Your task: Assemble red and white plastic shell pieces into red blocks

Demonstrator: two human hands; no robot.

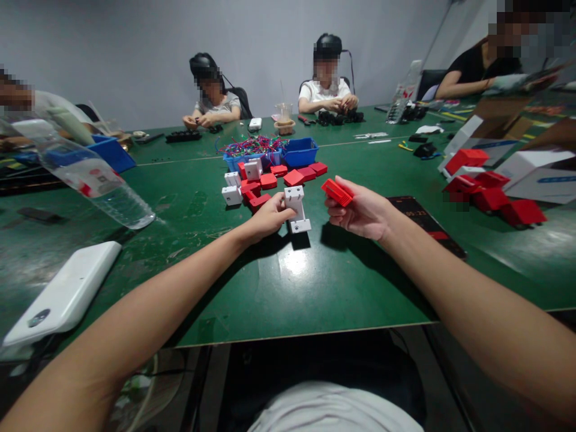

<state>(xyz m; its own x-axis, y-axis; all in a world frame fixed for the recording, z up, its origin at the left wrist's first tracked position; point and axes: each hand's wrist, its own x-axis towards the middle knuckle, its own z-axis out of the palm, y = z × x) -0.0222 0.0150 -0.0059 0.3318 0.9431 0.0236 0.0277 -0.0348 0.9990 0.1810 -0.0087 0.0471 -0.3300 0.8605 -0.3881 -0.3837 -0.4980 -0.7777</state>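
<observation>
My left hand (269,217) is closed around a white plastic block (296,207) that stands on end on the green table (315,282). My right hand (360,211) is a short way to the right and pinches a flat red ribbed piece (337,192) between thumb and fingers, just above the table. Behind the hands lies a pile of red and white blocks (265,180). Behind the pile, two blue trays (300,152) stand side by side, and the left one holds coloured wires (254,146).
A plastic water bottle (90,174) and a white phone (63,294) are at the left. A dark phone (425,222) lies right of my right hand, with red blocks (495,192) and white boxes (540,171) beyond. Several people sit around the table.
</observation>
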